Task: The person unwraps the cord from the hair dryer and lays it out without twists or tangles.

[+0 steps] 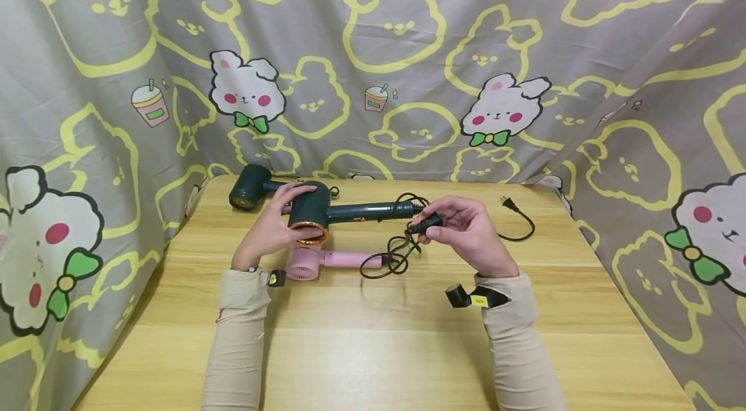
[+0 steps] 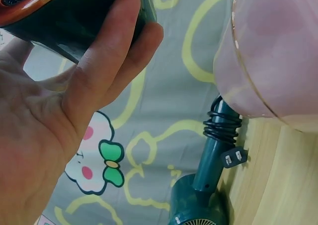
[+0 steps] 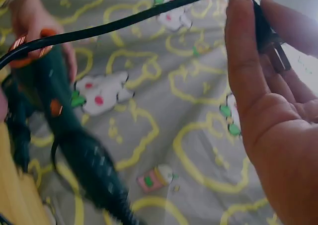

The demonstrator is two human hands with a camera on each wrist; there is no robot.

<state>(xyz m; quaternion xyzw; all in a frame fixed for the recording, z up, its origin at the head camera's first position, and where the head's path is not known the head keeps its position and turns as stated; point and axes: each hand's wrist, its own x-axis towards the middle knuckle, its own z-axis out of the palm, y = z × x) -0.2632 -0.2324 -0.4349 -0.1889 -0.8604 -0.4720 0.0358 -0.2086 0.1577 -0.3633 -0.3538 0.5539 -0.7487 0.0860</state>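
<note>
My left hand [image 1: 271, 226] grips the head of a dark green hair dryer [image 1: 311, 210] with a copper-coloured rim, its handle pointing right. Between the thumb and fingers of my right hand [image 1: 466, 233] is a black plug [image 1: 431, 222]; a metal prong shows in the right wrist view. The dryer's black cord [image 3: 114, 29] runs in loops between the two hands. Just in front of the held dryer lies a pink hair dryer [image 1: 352, 260], also seen large in the left wrist view. Loops of cord overlap the end of its handle.
Another dark green hair dryer [image 1: 249, 188] lies at the back left, cord wound round its handle [image 2: 218, 130] and plug hanging beside it. A second black plug [image 1: 509, 203] with a curved cord lies on the wooden table [image 1: 373, 346] at right. Patterned curtains [image 1: 396, 42] enclose the table.
</note>
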